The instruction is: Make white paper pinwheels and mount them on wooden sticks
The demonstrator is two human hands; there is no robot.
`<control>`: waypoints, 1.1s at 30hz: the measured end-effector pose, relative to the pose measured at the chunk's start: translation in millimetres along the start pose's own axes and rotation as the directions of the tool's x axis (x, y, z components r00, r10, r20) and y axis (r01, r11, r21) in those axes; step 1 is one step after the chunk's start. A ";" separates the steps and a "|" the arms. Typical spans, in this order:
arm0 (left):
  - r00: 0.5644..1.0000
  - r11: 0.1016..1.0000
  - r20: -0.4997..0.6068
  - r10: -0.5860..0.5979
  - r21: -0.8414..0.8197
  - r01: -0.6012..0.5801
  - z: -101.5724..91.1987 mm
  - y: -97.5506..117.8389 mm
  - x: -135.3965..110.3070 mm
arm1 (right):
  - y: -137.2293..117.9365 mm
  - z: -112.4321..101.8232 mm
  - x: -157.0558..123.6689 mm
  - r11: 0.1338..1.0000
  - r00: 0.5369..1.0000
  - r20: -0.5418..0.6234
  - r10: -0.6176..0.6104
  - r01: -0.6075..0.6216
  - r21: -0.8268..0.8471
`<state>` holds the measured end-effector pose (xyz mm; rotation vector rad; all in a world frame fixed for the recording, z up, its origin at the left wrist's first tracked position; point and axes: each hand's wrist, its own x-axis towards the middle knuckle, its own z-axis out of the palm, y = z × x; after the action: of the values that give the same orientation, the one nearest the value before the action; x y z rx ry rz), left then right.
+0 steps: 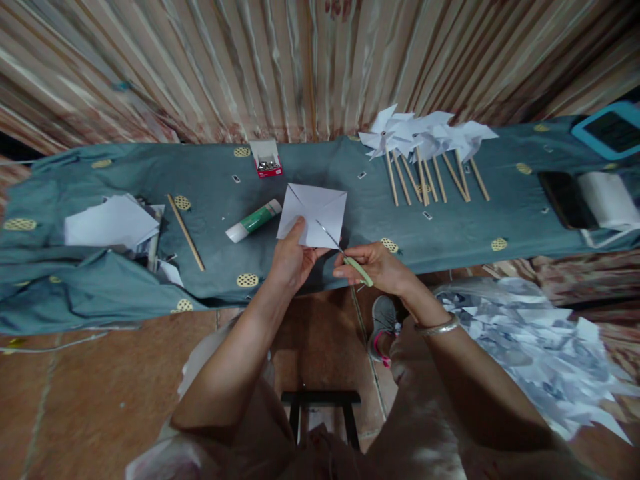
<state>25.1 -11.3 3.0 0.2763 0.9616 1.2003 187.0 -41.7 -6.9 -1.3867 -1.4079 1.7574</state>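
Note:
My left hand grips a square sheet of white paper by its near edge, thumb on top and fingers underneath. Diagonal lines run in from the paper's far corners. My right hand is closed round scissors with light green handles. Their blades lie at the near right part of the paper, pointing toward its middle; whether they are apart I cannot tell. Left of the paper a green and white glue stick lies on the cloth. Behind it stands an open small red and white box with shiny metal bits inside.
Several paper pinwheels on wooden sticks lie at the back right. A stack of white paper and a loose stick are at left. A dark phone and blue-framed device lie right. Below, a heap of white paper pieces.

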 end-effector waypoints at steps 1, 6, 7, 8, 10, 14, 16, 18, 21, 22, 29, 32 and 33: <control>1.000 1.000 0.000 0.002 0.001 -0.002 0.0 -0.2 -0.1 | -0.3 0.2 0.0 1.000 1.000 -0.004 0.002 -0.002 0.006; 1.000 1.000 0.025 0.004 0.014 -0.004 -0.2 -0.9 -0.4 | -2.8 3.3 0.3 0.997 1.000 -0.005 0.029 -0.028 0.066; 1.000 1.000 0.030 0.003 0.014 -0.003 -0.4 -0.6 -0.1 | -3.3 3.7 0.1 0.997 0.999 -0.002 0.036 -0.036 0.071; 1.000 1.000 0.029 0.004 0.011 -0.004 -0.7 -0.2 0.5 | -3.7 3.8 -0.3 0.996 0.999 0.003 0.046 -0.046 0.071; 1.000 1.000 0.015 0.010 -0.001 -0.010 -1.6 1.6 2.7 | -4.0 2.7 -1.6 0.996 0.998 0.008 0.069 -0.070 0.058; 1.000 0.999 -0.026 0.017 -0.033 -0.018 -4.2 6.8 9.0 | -0.6 -7.2 -5.5 0.993 0.993 -0.008 0.115 -0.115 0.001; 0.998 0.998 -0.049 0.030 -0.054 -0.033 -5.2 8.5 11.5 | 3.4 -15.7 -7.4 0.991 0.992 -0.051 0.115 -0.118 -0.057; 0.997 0.996 -0.073 0.040 -0.076 -0.045 -5.4 8.6 12.9 | 7.5 -25.1 -9.0 0.988 0.990 -0.121 0.067 -0.083 -0.132; 0.996 0.996 -0.089 0.019 -0.088 -0.027 -4.1 6.1 13.1 | 9.0 -37.6 -11.0 0.960 0.963 -0.267 -0.046 -0.031 -0.278; 0.996 0.996 -0.086 0.007 -0.088 -0.015 -3.3 4.8 12.8 | 7.8 -40.7 -11.5 0.934 0.944 -0.320 -0.083 -0.038 -0.355; 0.992 0.990 -0.033 -0.120 -0.083 0.116 6.1 -5.0 12.3 | -6.1 -49.5 -9.8 0.520 0.790 -0.560 -0.249 -0.379 -0.765; 0.986 0.982 0.015 -0.167 -0.089 0.168 9.2 -10.5 13.6 | -9.2 -51.2 -7.9 0.380 0.788 -0.559 -0.260 -0.448 -0.809; 0.982 0.978 0.035 -0.184 -0.092 0.186 9.7 -12.7 13.9 | -10.3 -51.7 -7.3 0.344 0.791 -0.555 -0.258 -0.462 -0.818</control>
<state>41.3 -1.2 -6.1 0.1234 0.8841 1.0656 234.5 -22.8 8.0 -2.3714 -2.0037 0.1535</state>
